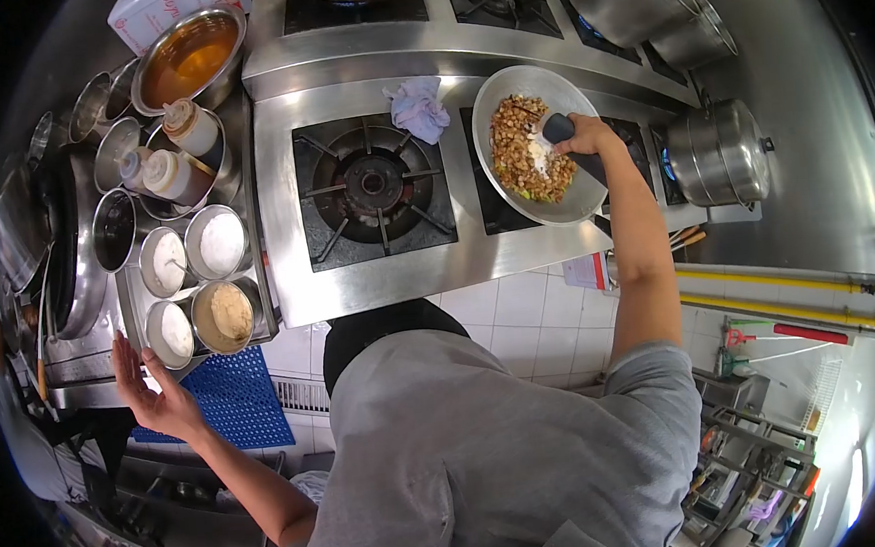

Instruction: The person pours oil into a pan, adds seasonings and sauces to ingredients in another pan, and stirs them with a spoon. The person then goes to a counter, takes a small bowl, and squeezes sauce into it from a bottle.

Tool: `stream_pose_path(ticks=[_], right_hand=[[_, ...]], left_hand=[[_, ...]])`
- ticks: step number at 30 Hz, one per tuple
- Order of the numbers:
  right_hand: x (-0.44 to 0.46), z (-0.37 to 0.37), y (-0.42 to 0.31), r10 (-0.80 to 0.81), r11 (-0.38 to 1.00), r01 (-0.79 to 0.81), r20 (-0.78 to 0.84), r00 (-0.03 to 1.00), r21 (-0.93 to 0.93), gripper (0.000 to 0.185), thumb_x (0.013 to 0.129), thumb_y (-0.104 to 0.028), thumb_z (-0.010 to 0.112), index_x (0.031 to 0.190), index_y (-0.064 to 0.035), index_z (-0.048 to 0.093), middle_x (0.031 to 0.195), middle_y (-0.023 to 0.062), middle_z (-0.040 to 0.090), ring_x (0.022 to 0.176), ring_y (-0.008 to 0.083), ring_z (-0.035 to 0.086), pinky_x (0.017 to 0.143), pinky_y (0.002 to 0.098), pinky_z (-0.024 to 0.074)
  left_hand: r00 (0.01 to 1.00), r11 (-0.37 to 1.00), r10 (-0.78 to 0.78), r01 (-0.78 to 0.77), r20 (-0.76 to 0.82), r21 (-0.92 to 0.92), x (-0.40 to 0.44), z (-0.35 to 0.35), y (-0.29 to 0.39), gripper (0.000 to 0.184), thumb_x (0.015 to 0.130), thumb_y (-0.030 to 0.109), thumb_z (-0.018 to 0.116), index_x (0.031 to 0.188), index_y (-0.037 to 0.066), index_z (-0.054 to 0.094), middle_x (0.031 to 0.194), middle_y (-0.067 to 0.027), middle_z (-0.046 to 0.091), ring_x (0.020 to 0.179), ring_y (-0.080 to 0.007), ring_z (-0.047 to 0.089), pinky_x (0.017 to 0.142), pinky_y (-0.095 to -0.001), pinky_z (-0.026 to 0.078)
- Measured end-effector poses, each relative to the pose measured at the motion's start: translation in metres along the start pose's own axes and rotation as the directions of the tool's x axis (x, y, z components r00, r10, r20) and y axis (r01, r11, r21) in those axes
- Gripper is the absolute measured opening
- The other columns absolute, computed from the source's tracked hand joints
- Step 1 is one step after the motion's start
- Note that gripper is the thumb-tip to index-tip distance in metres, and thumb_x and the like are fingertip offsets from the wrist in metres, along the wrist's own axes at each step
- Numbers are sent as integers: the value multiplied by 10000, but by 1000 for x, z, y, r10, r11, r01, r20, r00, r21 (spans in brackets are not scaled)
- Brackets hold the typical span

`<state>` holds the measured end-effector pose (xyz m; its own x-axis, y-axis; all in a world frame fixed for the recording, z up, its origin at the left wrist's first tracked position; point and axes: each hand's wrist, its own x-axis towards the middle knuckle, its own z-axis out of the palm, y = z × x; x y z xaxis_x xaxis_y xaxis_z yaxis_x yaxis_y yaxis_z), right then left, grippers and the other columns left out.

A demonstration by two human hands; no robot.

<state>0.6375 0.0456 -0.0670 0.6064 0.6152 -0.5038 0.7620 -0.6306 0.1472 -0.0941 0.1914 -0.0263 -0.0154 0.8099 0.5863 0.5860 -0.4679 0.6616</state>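
Observation:
My right hand (581,136) is closed over the wide metal pan (489,82) on the right front burner. It grips a dark grey tool with a rounded end (557,128); its exact kind is not clear. In the pan lies chopped brown food (520,118), with a heap of white powder (542,154) on it just below the tool. My left hand (159,396) is held out with fingers spread and nothing in it, just in front of the metal containers. Nearest to it are a container of white powder (175,332) and one of tan powder (230,314).
A burner grate (372,182) lies left of the pan, with a crumpled lilac cloth (417,109) behind it. Squeeze bottles (191,126) and a bowl of amber liquid (190,60) stand at left. A lidded pot (717,156) stands at right, near a lit flame.

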Motion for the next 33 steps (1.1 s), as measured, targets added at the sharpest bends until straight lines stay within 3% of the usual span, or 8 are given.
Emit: stream_pose_path(ticks=[4, 10, 12, 15, 18, 26, 29, 33], right_hand=[[-27, 2, -13, -38, 997, 40, 25, 999, -72, 944, 634, -497, 851, 1398, -55, 518, 1290, 208, 629, 1215, 355, 590, 1029, 399, 460], [-79, -12, -19, -78, 953, 164, 318, 945, -254, 884, 616, -498, 867, 1382, -182, 559, 1233, 169, 668, 1147, 348, 630, 987, 417, 489], [-77, -6, -4, -61, 944, 150, 293, 954, -293, 839, 629, -484, 865, 1354, -174, 578, 1240, 162, 664, 1145, 350, 633, 983, 433, 497], [-78, -6, 14, 162, 937, -151, 11, 987, -315, 702, 671, -419, 868, 1278, -157, 632, 1234, 117, 678, 1152, 311, 643, 958, 422, 530], [-70, 1, 41, 191, 943, -195, -41, 981, -271, 770, 656, -438, 861, 1321, -159, 591, 1279, 160, 643, 1194, 350, 612, 987, 444, 510], [-69, 22, 49, 294, 877, -184, 193, 936, -443, 800, 596, -478, 887, 1286, -155, 644, 1266, 159, 656, 1183, 325, 625, 987, 448, 504], [-60, 31, 42, -1, 949, 124, 387, 922, -291, 756, 613, -531, 861, 1238, -148, 674, 1203, 130, 691, 1114, 329, 658, 947, 425, 520], [-51, 26, 1, -66, 966, 146, 341, 938, -215, 740, 644, -522, 850, 1244, -135, 659, 1212, 143, 682, 1137, 324, 645, 942, 414, 520]], left_hand=[[999, 1000, 7, -7, 34, -15, -4, 9, 8, 372, 978, 39, 602, 1326, -73, 532, 1316, -208, 613, 1201, -286, 610, 1024, -393, 481], [995, 996, 84, -83, 52, -25, -4, 21, 28, 347, 973, 15, 594, 1299, -93, 548, 1292, -220, 625, 1183, -289, 617, 1029, -395, 477], [997, 997, 65, -63, 46, -44, -5, 24, 31, 349, 967, 5, 596, 1297, -98, 547, 1289, -221, 627, 1182, -289, 617, 1030, -394, 477], [994, 995, 89, -87, 59, -37, -5, 29, 35, 346, 965, -4, 590, 1295, -100, 547, 1285, -221, 629, 1182, -291, 617, 1031, -394, 476], [988, 991, 132, -131, 85, -11, -4, 30, 40, 341, 975, 1, 579, 1304, -82, 551, 1294, -217, 625, 1174, -273, 624, 1019, -380, 482], [990, 994, 112, -112, 92, -6, -11, 26, 43, 345, 966, -7, 578, 1297, -102, 542, 1291, -235, 621, 1188, -303, 615, 1033, -406, 473], [990, 995, 103, -103, 92, -2, -15, 27, 44, 341, 968, -1, 579, 1292, -102, 545, 1287, -233, 624, 1186, -304, 617, 1029, -404, 476], [986, 991, 131, -131, 99, -10, -12, 31, 46, 339, 972, 10, 580, 1291, -99, 548, 1282, -224, 630, 1181, -304, 620, 1026, -400, 479]])
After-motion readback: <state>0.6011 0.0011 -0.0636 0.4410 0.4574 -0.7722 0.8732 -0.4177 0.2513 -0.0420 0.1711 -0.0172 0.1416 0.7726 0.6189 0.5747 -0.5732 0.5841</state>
